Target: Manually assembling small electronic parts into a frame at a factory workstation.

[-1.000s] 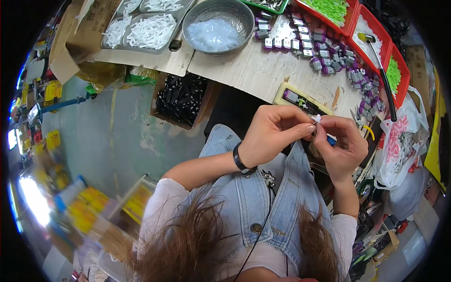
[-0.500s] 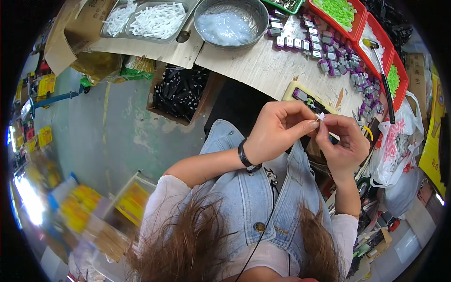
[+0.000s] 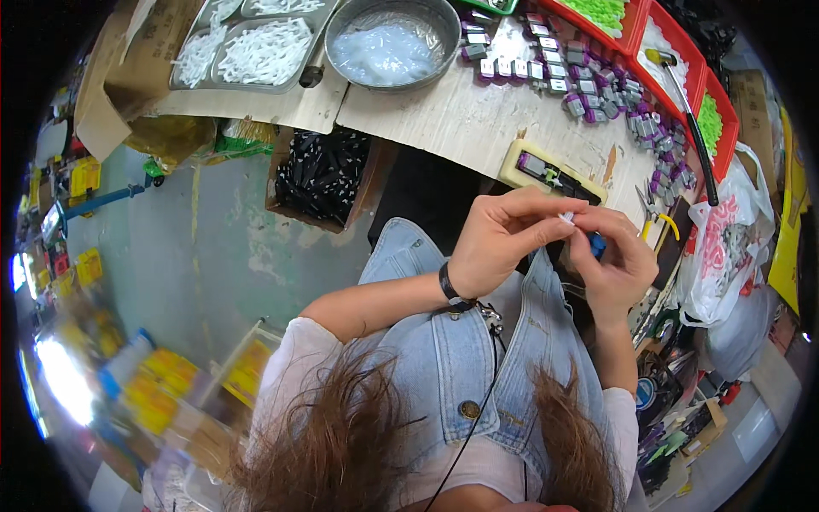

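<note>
Fingertip to fingertip, my left hand [image 3: 499, 239] and my right hand [image 3: 616, 256] pinch a small white plastic piece [image 3: 567, 218] between them, above my lap and just off the bench edge. The fingers cover most of it. Something small and blue [image 3: 598, 247] shows by the right fingers; I cannot tell whether it is held. Just beyond my hands lies a cream-coloured holder [image 3: 517, 174] with a purple and grey part [image 3: 536, 165] in its slot. Many similar purple and grey parts [image 3: 589, 90] stand and lie farther back on the bench.
A round metal bowl [image 3: 334, 64] holds clear, glossy material. White sticks [image 3: 266, 53] fill a grey tray on the left. Red trays [image 3: 705, 78] with green pieces stand at right, with a hammer [image 3: 693, 128] across them. Yellow-handled pliers [image 3: 655, 218] lie nearby. Below sits a carton of black parts [image 3: 320, 175].
Both hands stay together on the white piece and have shifted slightly left and down. The view has moved a little, so the bench things appear farther left.
</note>
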`<state>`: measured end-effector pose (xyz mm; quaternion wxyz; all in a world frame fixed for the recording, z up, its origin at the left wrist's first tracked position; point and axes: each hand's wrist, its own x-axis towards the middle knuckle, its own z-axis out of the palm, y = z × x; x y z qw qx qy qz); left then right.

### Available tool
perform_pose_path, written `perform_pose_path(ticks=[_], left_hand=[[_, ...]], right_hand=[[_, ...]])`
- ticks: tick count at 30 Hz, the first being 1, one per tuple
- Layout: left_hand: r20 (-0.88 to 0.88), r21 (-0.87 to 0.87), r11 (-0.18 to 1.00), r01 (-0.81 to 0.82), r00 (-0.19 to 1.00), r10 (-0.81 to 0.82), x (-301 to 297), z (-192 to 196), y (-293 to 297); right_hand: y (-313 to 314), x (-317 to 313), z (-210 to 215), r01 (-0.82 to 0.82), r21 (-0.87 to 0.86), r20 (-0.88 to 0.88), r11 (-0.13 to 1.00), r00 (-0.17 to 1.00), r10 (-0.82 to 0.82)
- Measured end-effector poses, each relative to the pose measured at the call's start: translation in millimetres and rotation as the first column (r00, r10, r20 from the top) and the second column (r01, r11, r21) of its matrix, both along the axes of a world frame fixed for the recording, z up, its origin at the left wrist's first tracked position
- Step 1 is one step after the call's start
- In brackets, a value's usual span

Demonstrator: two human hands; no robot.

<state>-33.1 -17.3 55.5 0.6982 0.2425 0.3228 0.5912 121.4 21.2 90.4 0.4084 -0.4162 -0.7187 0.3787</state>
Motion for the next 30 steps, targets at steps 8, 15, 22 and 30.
perform_pose_path(ticks=[8, 15, 22, 30], left_hand=[[-0.872, 0.44, 0.886, 0.148, 0.307, 0.382, -5.4, -14.6, 12.7], [-0.834, 0.387, 0.725, 0.569, -0.119, 0.539, -17.3, -37.7, 22.0], [-0.751, 0.278, 0.674, 0.685, -0.283, 0.597, -24.7, -39.1, 21.8], [-0.751, 0.561, 0.692, 0.454, -0.072, 0.656, -75.8, -7.9, 54.9]], right_hand=[[24.6, 27.1, -18.7, -0.007, 0.158, 0.403, 0.987, 0.913, -0.058], [51.1, 24.4, -36.5, -0.188, 0.076, 0.478, 0.979, 0.869, 0.13], [52.5, 26.1, -26.5, -0.158, -0.004, 0.464, 0.987, 0.874, 0.142], [33.7, 8.7, -30.1, 0.085, -0.113, 0.386, 0.99, 0.922, -0.035]])
